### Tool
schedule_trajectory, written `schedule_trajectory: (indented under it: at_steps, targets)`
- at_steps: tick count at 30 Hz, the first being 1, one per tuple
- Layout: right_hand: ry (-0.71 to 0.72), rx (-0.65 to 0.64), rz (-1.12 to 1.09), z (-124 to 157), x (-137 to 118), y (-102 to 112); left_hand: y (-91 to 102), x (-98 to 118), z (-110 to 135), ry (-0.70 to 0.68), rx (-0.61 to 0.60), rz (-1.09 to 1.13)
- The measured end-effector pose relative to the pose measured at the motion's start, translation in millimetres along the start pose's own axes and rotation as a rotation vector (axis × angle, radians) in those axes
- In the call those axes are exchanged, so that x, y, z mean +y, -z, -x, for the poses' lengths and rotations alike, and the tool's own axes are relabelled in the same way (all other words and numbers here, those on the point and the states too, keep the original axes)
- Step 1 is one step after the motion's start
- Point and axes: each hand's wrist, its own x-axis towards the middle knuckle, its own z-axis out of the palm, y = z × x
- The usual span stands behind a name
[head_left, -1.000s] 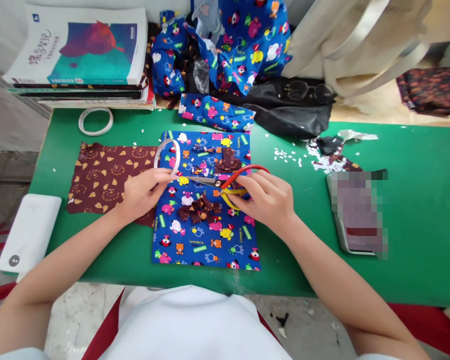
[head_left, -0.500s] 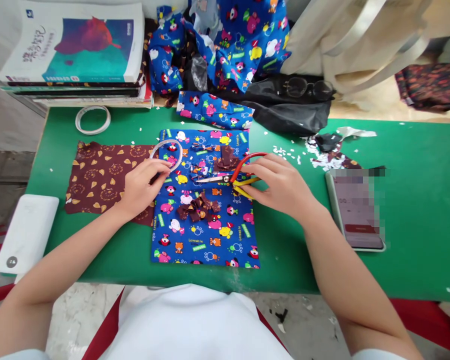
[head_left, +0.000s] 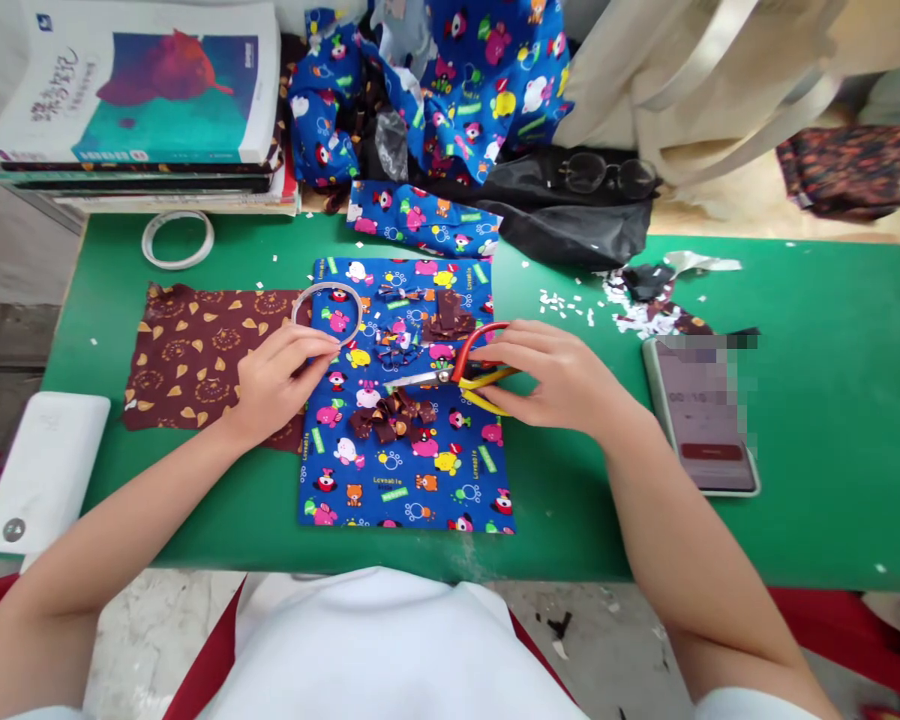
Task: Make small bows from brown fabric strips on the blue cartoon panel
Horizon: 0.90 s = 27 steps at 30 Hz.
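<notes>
My right hand point(head_left: 559, 375) grips the red and yellow handles of a pair of scissors point(head_left: 461, 375), whose blades point left over a blue cartoon-print cloth point(head_left: 405, 470) on the green table point(head_left: 825, 440). My left hand point(head_left: 274, 380) holds a roll of clear tape point(head_left: 326, 310) by its lower edge, at the cloth's left side. Small folded brown fabric pieces point(head_left: 390, 418) lie in a heap on the blue cloth below the blades. A second small heap of brown fabric pieces point(head_left: 446, 318) lies above them.
A brown patterned cloth point(head_left: 195, 350) lies left of the blue one. A phone point(head_left: 701, 415) lies to the right, a white box point(head_left: 41, 470) at the left edge. Another tape roll point(head_left: 178, 238), books point(head_left: 142, 100), bundled blue fabric point(head_left: 450, 90), a black bag with glasses point(head_left: 592, 195) and paper scraps point(head_left: 645, 300) line the back.
My right hand drew the scissors away from the tape, to the right and slightly back. My left hand tilted the tape roll flatter and shifted it a little left.
</notes>
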Motion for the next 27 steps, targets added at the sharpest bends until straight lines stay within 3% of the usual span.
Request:
schedule_trajectory:
  at_steps: [13,16,21,27]
  targets:
    - [0.003,-0.163,0.161,8,-1,10,2.2,4,0,-0.031,-0.031,0.013]
    - [0.000,-0.107,0.116,5,-1,7,1.1,5,-1,-0.021,-0.019,0.040]
    - [-0.297,0.064,0.124,-4,-9,-16,-3.2,15,2,0.088,-0.027,0.120]
    - [-0.447,0.053,-0.019,-5,-16,-36,-6.1,27,3,0.107,-0.052,0.214]
